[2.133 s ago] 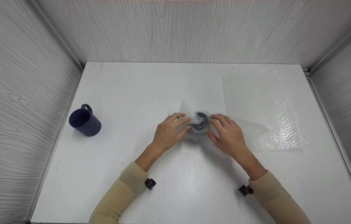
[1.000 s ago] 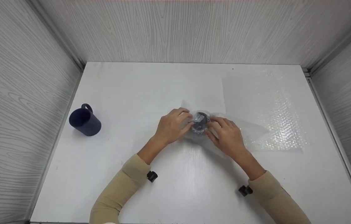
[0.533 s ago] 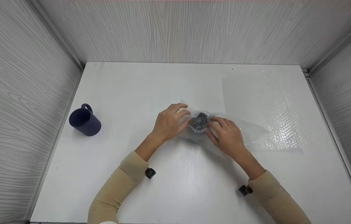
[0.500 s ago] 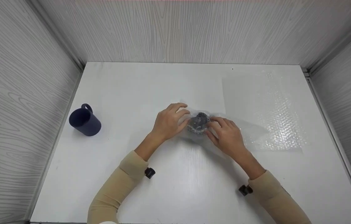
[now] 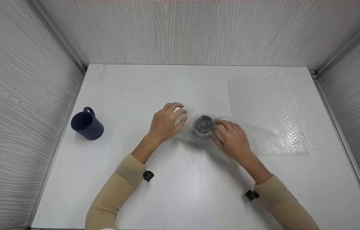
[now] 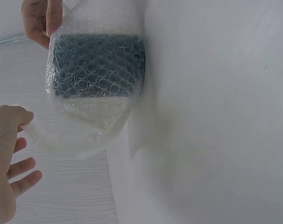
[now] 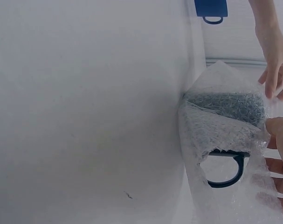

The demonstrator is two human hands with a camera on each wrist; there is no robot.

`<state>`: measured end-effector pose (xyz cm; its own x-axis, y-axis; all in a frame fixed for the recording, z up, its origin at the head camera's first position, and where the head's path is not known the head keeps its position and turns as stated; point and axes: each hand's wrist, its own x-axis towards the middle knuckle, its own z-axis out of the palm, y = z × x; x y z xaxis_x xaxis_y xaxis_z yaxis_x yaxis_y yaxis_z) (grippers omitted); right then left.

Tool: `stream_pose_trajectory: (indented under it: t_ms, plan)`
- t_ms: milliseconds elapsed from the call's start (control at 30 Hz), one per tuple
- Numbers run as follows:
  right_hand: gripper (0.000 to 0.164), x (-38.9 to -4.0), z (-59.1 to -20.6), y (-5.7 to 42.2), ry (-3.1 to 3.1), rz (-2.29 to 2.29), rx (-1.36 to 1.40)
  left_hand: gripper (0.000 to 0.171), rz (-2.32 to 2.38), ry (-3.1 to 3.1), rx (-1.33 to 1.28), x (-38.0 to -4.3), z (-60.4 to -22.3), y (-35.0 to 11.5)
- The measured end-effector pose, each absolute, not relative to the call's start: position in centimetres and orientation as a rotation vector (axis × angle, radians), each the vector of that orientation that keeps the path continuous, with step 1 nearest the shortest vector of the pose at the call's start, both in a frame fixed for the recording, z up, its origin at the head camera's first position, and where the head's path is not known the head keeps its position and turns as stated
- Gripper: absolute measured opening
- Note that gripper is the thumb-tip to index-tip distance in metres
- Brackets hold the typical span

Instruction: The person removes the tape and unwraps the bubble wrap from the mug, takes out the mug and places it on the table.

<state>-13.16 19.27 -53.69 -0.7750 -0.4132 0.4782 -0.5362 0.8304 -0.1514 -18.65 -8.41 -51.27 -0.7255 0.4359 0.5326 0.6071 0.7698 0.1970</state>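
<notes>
A dark mug (image 7: 225,183) stands upright inside a sheet of bubble wrap (image 6: 99,65) near the table's middle. Its handle shows through a gap in the wrap in the right wrist view. My right hand (image 5: 232,139) grips the wrapped mug at its rim, thumb in front and fingers partly behind the plastic. To the left, my left hand (image 5: 166,123) pinches a loose edge of the wrap between thumb and forefinger. Its other fingers are spread, as the left wrist view shows. That edge stands away from the mug, and the mug's round opening is visible from above.
Another dark blue mug (image 5: 88,126) stands at the left of the white table (image 5: 154,86), handle to the back. A flat sheet of bubble wrap (image 5: 291,127) lies at the right. Pale wood-grain panels (image 5: 180,32) enclose the back and sides.
My left hand has moved left and slightly back, drawing the wrap's edge away from the mug. The fold over the mug's opening has come off. My right hand has barely moved.
</notes>
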Motion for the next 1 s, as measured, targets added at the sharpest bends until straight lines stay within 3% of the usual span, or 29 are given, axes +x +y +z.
stream_pose_trajectory:
  t_ms: [1000]
  plan:
    - [0.026, -13.2, -53.7, 19.1, -2.597, 0.405, 0.700, 0.020, -0.524, -2.621, -0.535, -20.1, -53.0, -12.6]
